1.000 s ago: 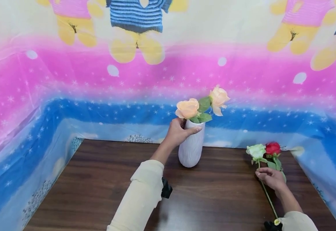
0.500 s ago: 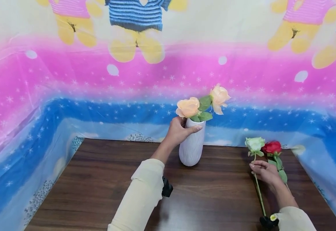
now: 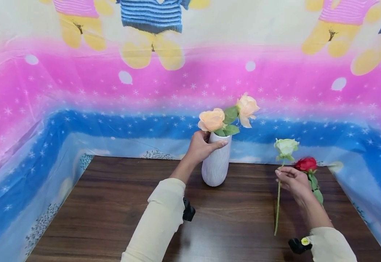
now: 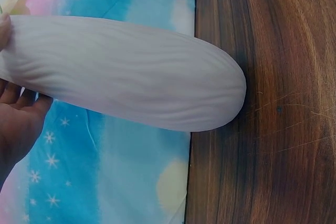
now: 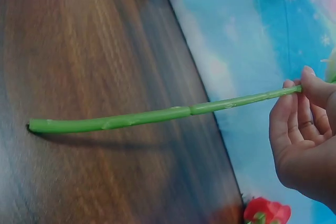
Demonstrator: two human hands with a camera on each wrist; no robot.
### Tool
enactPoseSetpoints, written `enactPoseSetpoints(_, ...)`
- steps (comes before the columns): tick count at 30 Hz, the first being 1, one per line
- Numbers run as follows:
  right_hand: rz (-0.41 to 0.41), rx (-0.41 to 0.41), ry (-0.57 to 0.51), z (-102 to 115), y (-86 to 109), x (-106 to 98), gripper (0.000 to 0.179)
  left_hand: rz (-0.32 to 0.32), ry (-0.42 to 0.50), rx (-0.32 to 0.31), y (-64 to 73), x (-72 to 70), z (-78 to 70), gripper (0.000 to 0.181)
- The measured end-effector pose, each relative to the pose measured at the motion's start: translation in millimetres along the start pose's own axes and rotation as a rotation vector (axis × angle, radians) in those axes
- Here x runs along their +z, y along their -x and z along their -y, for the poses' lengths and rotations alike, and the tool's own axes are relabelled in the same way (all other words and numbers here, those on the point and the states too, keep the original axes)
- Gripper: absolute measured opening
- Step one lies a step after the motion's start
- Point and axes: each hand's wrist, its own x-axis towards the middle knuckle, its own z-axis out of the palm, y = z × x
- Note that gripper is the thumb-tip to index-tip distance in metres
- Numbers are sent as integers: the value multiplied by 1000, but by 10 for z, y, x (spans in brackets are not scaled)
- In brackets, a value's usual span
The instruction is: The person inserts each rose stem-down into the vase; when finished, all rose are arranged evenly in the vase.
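Note:
My left hand (image 3: 201, 148) grips the white ribbed vase (image 3: 216, 165) near its rim, thumb across the front. The vase stands upright on the table, and two peach roses (image 3: 211, 120) with green leaves rise from its mouth. In the left wrist view the vase (image 4: 136, 72) fills the middle, with the left hand (image 4: 23, 124) at the edge. My right hand (image 3: 293, 182) pinches a pale green rose (image 3: 286, 148) high on its stem, flower up. In the right wrist view the bare green stem (image 5: 131, 119) extends from the thumb and fingers of the right hand (image 5: 304, 135).
A red rose (image 3: 306, 164) with green leaves lies on the dark wooden table (image 3: 243, 218) beside the right hand. Behind and around the table hangs a printed cloth (image 3: 144, 98) in pink and blue. A black wrist device (image 3: 300, 245) sits at the right cuff.
The right hand has lifted the pale green rose and moved it slightly left, away from the red rose; its stem now hangs more upright. The left hand keeps its hold on the vase.

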Motion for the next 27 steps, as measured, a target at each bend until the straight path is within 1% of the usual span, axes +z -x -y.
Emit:
enactPoseSetpoints(2, 5, -11, -50, 47, 13, 42, 15, 1, 1, 1, 2, 0, 6, 61)
enactPoseSetpoints(6, 6, -10, -98, 126, 41, 115, 11, 2, 0, -2, 8, 2, 21, 61)
enactPoseSetpoints(9, 1, -8, -104, 183, 56, 158, 9, 2, -2, -8, 11, 3, 26, 60)
enactPoseSetpoints(12, 6, -23, -107, 244, 63, 192, 12, 0, -4, -8, 11, 3, 25, 58)
enactPoseSetpoints(18, 25, -97, -138, 364, 78, 256, 17, -1, -1, -1, -2, -6, 11, 59)
enactPoseSetpoints(27, 53, -250, -215, 525, 99, 357, 12, -3, -2, 2, -17, -2, 10, 60)
